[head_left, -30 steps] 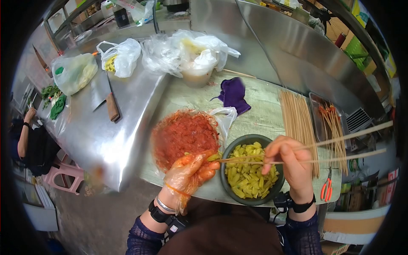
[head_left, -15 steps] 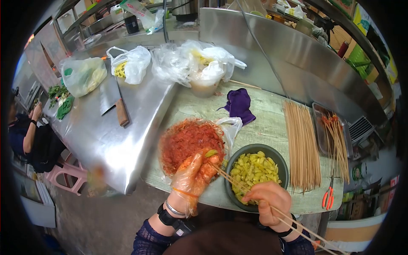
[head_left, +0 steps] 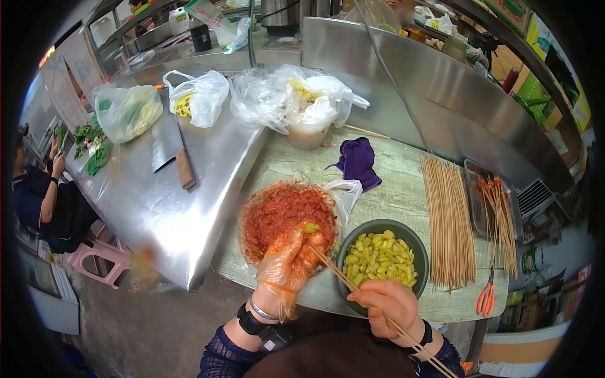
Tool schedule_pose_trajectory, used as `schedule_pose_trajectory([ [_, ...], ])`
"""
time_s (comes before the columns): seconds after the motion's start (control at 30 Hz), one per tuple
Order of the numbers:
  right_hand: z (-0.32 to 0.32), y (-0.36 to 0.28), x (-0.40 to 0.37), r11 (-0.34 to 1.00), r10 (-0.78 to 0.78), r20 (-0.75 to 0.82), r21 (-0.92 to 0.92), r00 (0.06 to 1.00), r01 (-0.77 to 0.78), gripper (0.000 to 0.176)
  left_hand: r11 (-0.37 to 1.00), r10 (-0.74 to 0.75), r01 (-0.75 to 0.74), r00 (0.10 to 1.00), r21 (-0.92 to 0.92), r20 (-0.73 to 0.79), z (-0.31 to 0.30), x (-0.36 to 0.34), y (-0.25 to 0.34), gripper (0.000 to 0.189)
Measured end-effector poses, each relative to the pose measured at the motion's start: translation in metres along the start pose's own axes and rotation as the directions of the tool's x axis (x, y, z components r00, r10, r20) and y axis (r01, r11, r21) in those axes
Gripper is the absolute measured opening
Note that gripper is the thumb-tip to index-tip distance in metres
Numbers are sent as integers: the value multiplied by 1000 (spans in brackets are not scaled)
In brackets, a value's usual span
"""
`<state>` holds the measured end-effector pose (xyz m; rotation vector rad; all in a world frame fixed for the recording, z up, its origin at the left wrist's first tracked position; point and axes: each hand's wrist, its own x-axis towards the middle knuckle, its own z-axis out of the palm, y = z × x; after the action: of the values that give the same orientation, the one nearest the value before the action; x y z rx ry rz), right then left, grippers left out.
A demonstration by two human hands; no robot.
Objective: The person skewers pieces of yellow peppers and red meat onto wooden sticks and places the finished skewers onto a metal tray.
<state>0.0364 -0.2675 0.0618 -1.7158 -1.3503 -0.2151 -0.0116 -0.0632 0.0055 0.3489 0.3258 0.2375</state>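
My left hand point(head_left: 287, 255), in a clear plastic glove smeared with red, is closed over the near edge of the bowl of red minced meat point(head_left: 283, 211). A green pepper piece point(head_left: 311, 228) shows between its thumb and fingers. My right hand point(head_left: 387, 307), bare, grips a pair of thin bamboo skewers point(head_left: 337, 271). Their tips reach my left fingers, and their long ends trail down past the right wrist. Beneath the skewers stands a dark grey bowl point(head_left: 426, 264) of chopped yellow-green peppers point(head_left: 381, 255). What else lies inside the left palm is hidden.
Bare skewers point(head_left: 449, 220) lie in a row on the right, beside a metal tray point(head_left: 471, 195) with reddish-tipped skewers and orange-handled pliers point(head_left: 485, 299). A purple cloth point(head_left: 357, 162) lies behind the bowls. A cleaver point(head_left: 183, 169) rests on the steel table; a person point(head_left: 41, 195) is at far left.
My right hand has shifted left along the skewers, closer to my left hand, and the skewers slope more steeply. My left hand keeps its grip. The view has tilted slightly.
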Motion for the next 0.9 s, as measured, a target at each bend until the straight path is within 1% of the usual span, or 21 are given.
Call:
schedule_pose_trajectory([
  [0.07,1,0,1,1000,-13,10,-8,1000,13,16,1000,9,-8,1000,24,-11,-6,2,-1,25],
  [0.17,7,2,-1,1000,-8,4,-11,1000,8,19,1000,25,-25,999,7,37,-13,6,-2,25],
  [0.37,20,7,6,999,-28,9,-29,1000,29,27,990,124,-117,987,72,-100,-11,11,-7,25],
  [0.47,27,9,11,998,-36,14,-48,999,37,29,985,168,-162,978,55,-125,-9,15,-10,24],
  [0.57,34,12,14,997,-57,1,-49,998,57,28,968,234,-220,965,121,-122,-12,21,-10,25],
  [0.67,39,13,18,993,-75,4,-92,997,75,27,959,263,-260,965,116,-10,-21,27,-11,27],
  [0.77,43,14,21,992,-88,-13,-97,996,86,26,940,312,-306,950,151,-14,-21,28,-12,29],
  [0.9,47,13,26,991,-83,-21,-106,996,80,24,925,332,-321,943,205,-22,-21,31,-10,30],
])
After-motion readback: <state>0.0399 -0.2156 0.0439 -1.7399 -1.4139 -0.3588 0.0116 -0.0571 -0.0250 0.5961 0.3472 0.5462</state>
